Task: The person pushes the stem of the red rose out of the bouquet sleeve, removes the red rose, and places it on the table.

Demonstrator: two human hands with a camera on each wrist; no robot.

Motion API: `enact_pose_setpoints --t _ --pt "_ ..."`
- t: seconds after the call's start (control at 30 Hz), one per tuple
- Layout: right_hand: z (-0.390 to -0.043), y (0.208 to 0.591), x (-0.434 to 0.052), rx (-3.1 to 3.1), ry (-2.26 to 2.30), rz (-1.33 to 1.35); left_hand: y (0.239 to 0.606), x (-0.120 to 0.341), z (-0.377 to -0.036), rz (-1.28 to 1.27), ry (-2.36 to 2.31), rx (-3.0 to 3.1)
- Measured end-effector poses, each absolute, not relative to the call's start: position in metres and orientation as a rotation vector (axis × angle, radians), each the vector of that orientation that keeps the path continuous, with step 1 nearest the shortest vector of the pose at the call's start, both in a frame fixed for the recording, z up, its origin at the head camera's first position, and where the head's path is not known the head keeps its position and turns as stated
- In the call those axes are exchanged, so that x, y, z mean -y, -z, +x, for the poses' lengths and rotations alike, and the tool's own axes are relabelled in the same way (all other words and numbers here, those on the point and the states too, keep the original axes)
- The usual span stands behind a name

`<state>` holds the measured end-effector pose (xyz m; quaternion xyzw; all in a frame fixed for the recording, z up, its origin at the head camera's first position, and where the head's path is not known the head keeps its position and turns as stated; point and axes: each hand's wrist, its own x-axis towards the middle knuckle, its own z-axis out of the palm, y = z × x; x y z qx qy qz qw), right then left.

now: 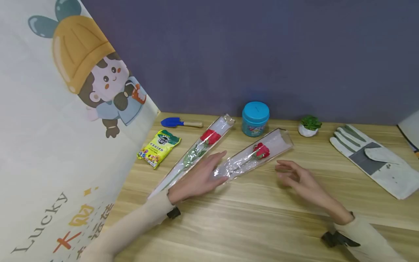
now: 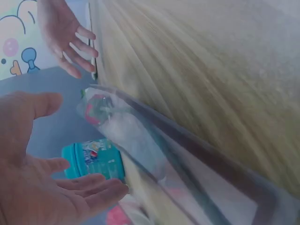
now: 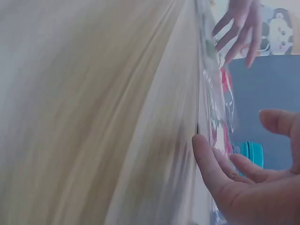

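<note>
Two red roses in clear plastic sleeves lie on the wooden table: the left rose (image 1: 209, 137) slants beside my left forearm, the right rose (image 1: 261, 150) points up and right. My left hand (image 1: 200, 179) is between them, fingers spread at the lower end of the right sleeve. In the left wrist view, the left hand (image 2: 47, 183) holds nothing; whether it touches plastic cannot be told. My right hand (image 1: 302, 182) hovers right of that sleeve with loosely bent fingers. The right wrist view shows the right hand (image 3: 248, 183) holding nothing, thumb apart from fingers.
Behind the roses stands a turquoise lidded tub (image 1: 255, 120). A small potted plant (image 1: 309, 126) and a grey-white work glove (image 1: 376, 160) are to the right. A blue trowel (image 1: 173, 122) and a yellow packet (image 1: 159, 148) lie left. A dark wall (image 1: 209, 54) rises behind.
</note>
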<state>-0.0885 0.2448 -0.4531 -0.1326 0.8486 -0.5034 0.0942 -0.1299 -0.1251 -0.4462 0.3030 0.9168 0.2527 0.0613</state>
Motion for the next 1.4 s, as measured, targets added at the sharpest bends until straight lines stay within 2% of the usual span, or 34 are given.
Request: enact_pose_setpoints --t 0.27,0.73,1.4 --pt "-0.101 0.455 -0.230 -1.999 1.732 -0.096 0.451 0.114 -0.145 0.794 -0.836 -2.639" --pt "-0.118 0.465 -0.209 -1.557 1.949 0.129 0.461 0.102 -0.158 0.770 -0.751 -2.670" --pt "-0.117 0.463 -0.194 -1.412 2.076 0.156 0.462 0.100 -0.159 0.791 -0.927 -2.534"
